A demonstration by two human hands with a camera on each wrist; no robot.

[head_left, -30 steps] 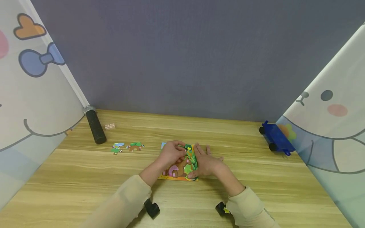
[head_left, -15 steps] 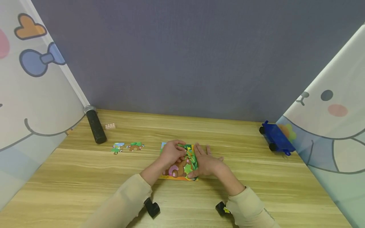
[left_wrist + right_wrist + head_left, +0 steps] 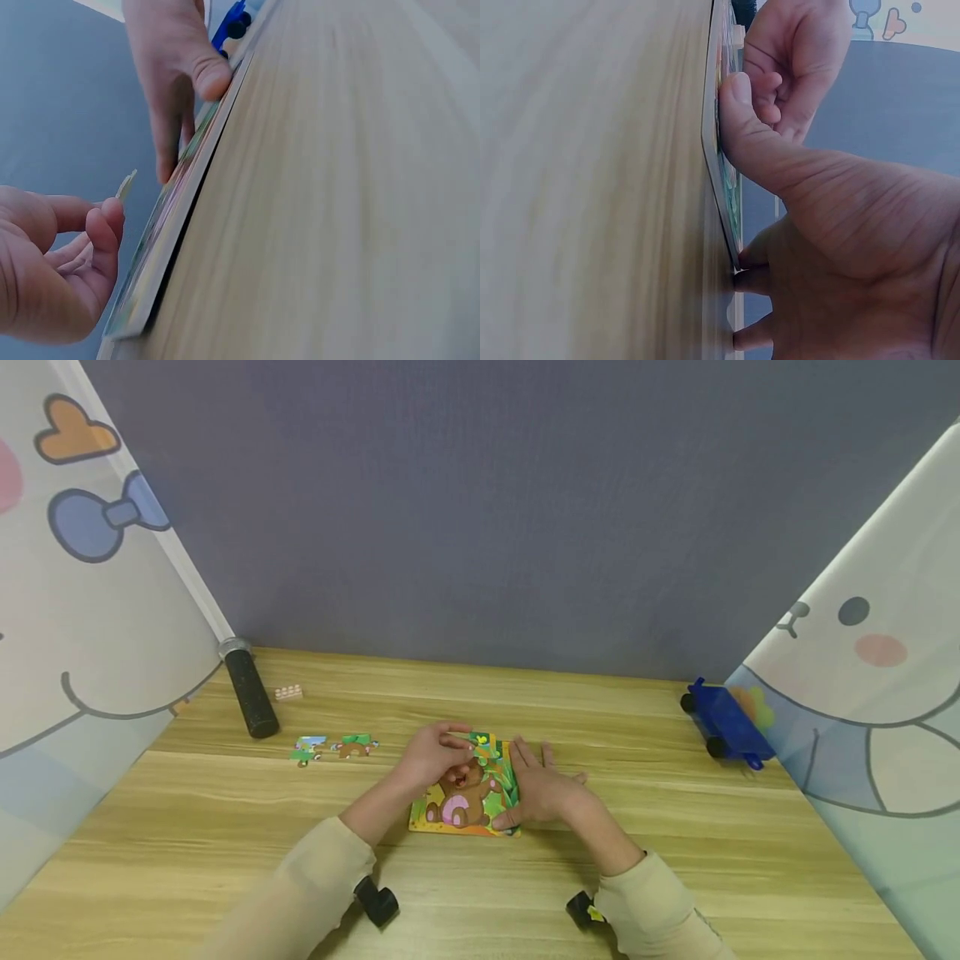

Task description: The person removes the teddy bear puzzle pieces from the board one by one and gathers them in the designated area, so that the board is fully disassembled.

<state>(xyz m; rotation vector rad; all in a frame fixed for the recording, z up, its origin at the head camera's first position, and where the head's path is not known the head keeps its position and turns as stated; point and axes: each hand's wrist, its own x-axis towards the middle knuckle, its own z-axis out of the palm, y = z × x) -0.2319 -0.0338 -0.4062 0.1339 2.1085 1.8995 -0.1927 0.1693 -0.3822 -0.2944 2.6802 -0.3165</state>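
Observation:
A bear jigsaw puzzle board (image 3: 467, 829) lies flat on the wooden table in front of the person. Above its upper left part is the left hand (image 3: 433, 758), pinching a small puzzle piece (image 3: 126, 184) between thumb and fingertips. In the left wrist view this piece stands edge-on, raised off the board, so its picture is hidden. The right hand (image 3: 546, 789) rests with fingers spread on the board's right edge, its thumb (image 3: 739, 101) lying over the printed face. Two loose puzzle pieces, a green-and-blue one (image 3: 308, 748) and a brown one (image 3: 355, 746), lie left of the board.
A black-handled stick (image 3: 252, 695) and a pale pink toy brick (image 3: 288, 692) lie at the back left. A blue wheeled toy cart (image 3: 729, 727) stands at the back right. A grey panel (image 3: 480, 527) rises behind the table (image 3: 637, 893).
The left hand has shifted left and lifted from the board with the puzzle piece, uncovering more of the bear picture. The right hand has stayed in place.

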